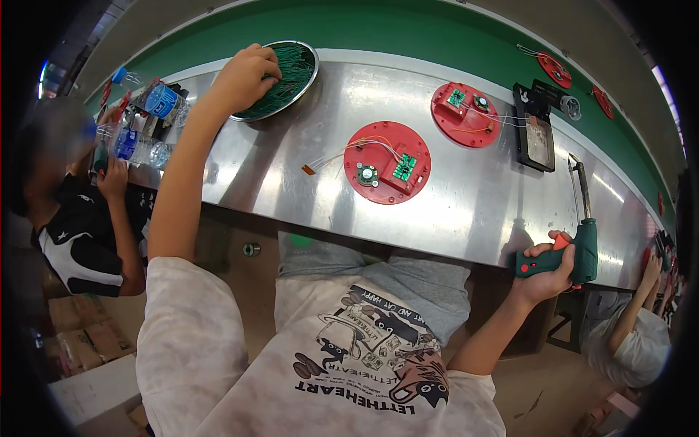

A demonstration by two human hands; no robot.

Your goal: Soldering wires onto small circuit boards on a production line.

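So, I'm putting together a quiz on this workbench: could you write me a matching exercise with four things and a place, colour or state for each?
Column one:
1. Left hand
2. Right hand
3. Metal bowl
4. Rectangular tray

Column two:
A. Gripping a soldering gun
B. Black-edged, touched by neither hand
C. Silver, containing thin green wires
D. Reaching into the bowl

Pairs: 1-D, 2-A, 3-C, 4-B
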